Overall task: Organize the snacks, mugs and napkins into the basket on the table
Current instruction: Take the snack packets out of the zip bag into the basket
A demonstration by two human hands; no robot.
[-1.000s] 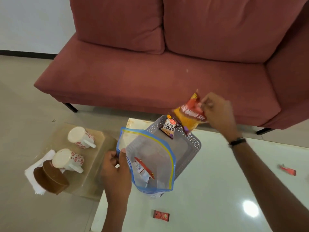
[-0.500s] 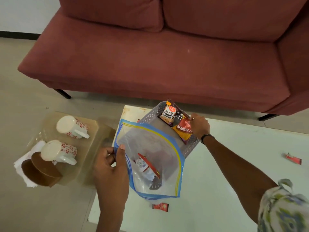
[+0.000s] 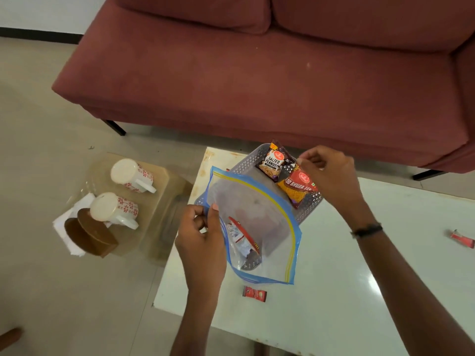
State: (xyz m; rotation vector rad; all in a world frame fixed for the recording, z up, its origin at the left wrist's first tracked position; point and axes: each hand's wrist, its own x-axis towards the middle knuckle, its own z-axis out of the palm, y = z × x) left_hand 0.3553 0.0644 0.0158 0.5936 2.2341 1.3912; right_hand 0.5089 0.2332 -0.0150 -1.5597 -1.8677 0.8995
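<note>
A grey perforated basket (image 3: pixel 253 158) stands at the far left corner of the white table (image 3: pixel 372 265). In it lean a salted peanuts packet (image 3: pixel 273 162) and an orange-red bhujia sev packet (image 3: pixel 298 187). My right hand (image 3: pixel 331 176) is at the sev packet's top corner, fingers curled and pinching it. My left hand (image 3: pixel 200 240) pinches the rim of a clear zip bag (image 3: pixel 267 242) held over the basket's near side; a red and white packet (image 3: pixel 243 235) lies inside. Two white mugs with red flowers (image 3: pixel 131 174) (image 3: pixel 114 208) lie on a low clear stool at the left, beside white napkins (image 3: pixel 65 224).
A brown wooden holder (image 3: pixel 90 235) sits on the napkins. Small red sachets lie on the table, one near the bag (image 3: pixel 254 294) and one at the far right (image 3: pixel 462 238). A red sofa (image 3: pixel 257 73) runs behind the table.
My right hand brought the sev packet down from the air and set it in the basket beside the peanuts. The left hand has kept holding the zip bag.
</note>
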